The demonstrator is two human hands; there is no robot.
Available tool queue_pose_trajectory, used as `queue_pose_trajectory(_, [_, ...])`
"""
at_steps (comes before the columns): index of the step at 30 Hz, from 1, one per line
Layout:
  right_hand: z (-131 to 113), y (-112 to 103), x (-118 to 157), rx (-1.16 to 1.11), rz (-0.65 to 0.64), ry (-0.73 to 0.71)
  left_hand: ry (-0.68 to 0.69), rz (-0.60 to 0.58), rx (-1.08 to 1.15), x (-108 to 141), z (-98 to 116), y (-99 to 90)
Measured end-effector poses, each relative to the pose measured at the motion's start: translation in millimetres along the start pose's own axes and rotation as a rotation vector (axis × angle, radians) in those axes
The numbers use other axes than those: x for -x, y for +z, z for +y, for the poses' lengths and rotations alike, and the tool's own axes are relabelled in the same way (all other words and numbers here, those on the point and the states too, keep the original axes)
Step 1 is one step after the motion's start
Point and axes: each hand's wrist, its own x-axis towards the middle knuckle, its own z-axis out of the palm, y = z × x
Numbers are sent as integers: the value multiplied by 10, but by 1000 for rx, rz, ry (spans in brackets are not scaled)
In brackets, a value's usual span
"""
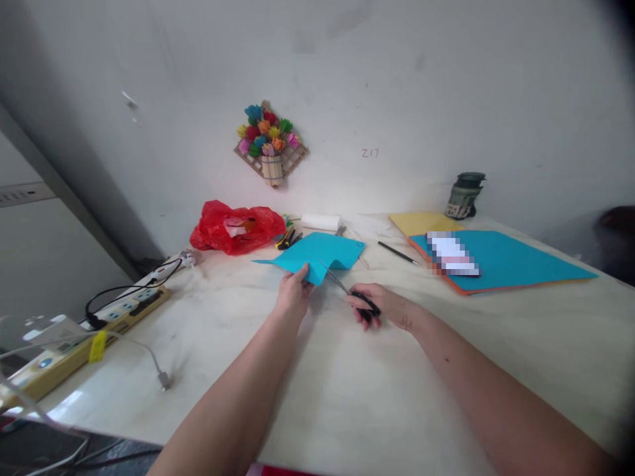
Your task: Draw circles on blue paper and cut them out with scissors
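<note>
My left hand (pixel 296 291) pinches the near edge of a blue sheet of paper (pixel 317 251), thumb on top. The sheet is held up off the table, and its near edge has an uneven, cut outline. In my right hand (pixel 374 304) is a pair of scissors (pixel 364 304) with black handles, fingers wrapped through the loops. Their metal blades point up and left to the paper's near edge, right of my left hand. Whether the blades touch the paper I cannot tell.
A red plastic bag (pixel 233 231), yellow-black pliers (pixel 285 239) and a white roll (pixel 321 222) lie behind. Rightward are a black pen (pixel 397 252), stacked coloured sheets (pixel 520 258), a blurred phone (pixel 452 254) and a bottle (pixel 465 196). Power strips (pixel 119 317) and cables line the left edge.
</note>
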Motion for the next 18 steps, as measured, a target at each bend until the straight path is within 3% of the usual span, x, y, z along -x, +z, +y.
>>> queue_pose_trajectory(7, [-17, 111, -33, -69, 99, -40, -43, -78, -36, 79, -94, 31])
queue_pose_trajectory(18, [11, 129, -51, -103, 113, -33, -13, -116, -85, 128, -71, 75])
